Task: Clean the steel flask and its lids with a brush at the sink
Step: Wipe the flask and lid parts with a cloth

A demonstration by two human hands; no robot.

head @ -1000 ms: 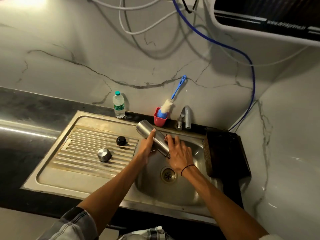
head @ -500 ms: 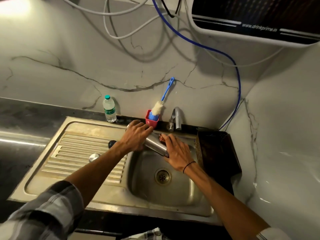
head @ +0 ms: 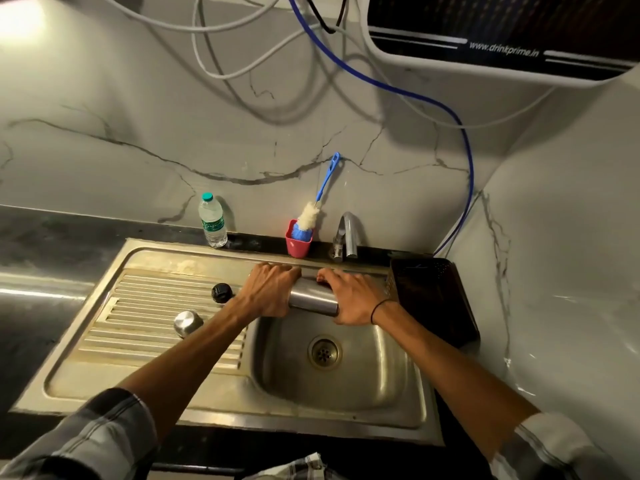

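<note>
1. Grip state: the left hand [head: 273, 292] curls around one end of the steel flask [head: 313, 301]; the right hand [head: 353, 297] wraps the other end. Both grips hold the flask.
2. Flask position: it lies nearly level over the back edge of the sink [head: 346, 386] basin, just in front of the tap [head: 348, 233].
3. Handling: the steel body looks rigid and smooth, probably slippery when wet. Take hold around the barrel, not the rim.
4. Lids: the black lid [head: 221, 292] and the steel lid [head: 188, 323] sit apart on the ribbed drainboard [head: 138, 306].
5. Brush: the brush [head: 313, 209] stands in a red cup [head: 298, 242] beside the tap, untouched.
6. Surroundings: a water bottle [head: 212, 220] stands on the dark desk [head: 45, 237] against a marble wall [head: 138, 133]; hoses hang above.
</note>
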